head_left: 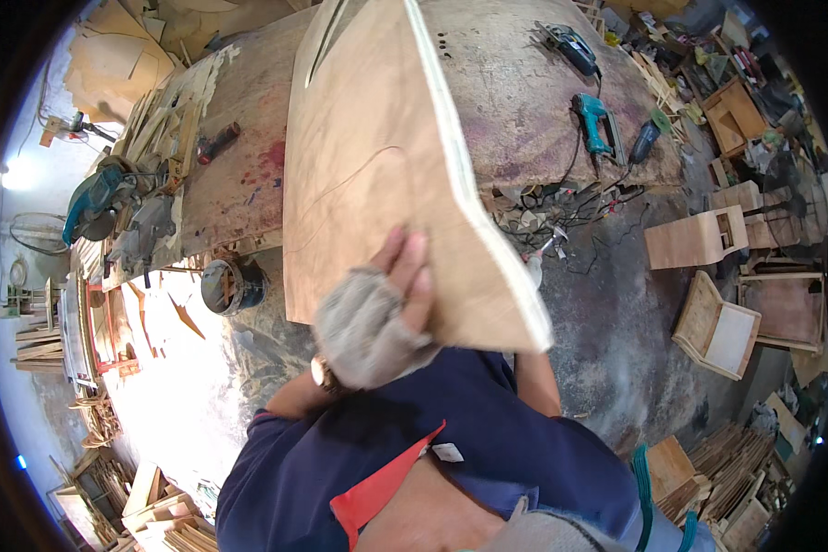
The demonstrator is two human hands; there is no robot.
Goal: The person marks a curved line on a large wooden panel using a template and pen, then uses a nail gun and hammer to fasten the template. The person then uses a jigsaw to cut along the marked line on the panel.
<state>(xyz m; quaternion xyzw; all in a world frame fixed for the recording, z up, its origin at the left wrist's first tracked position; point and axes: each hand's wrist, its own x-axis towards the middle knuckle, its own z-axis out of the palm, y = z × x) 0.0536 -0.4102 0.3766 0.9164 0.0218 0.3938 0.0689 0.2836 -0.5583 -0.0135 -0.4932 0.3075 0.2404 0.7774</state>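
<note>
A large curved plywood panel (368, 166) stands tilted in front of me, its far end over the workbench and its near end at my chest. Its right edge is pale and wavy, and a thin curved line runs across the face. My left hand (377, 308), in a grey fingerless glove with a watch at the wrist, lies against the panel with fingers stretched out. Behind the panel's right edge my right hand (534, 267) is almost wholly hidden; only a pale bit shows beside a small light-coloured tool (552, 241), and whether it holds this I cannot tell.
On the workbench (506, 110) lie a teal power tool (594, 124), a dark corded tool (570, 48), a blue grinder (647, 140) and a red-black tool (218, 143). A miter saw (110, 207) and a bucket (234, 287) stand left. Wooden box pieces (696, 239) sit right; cables hang below the bench.
</note>
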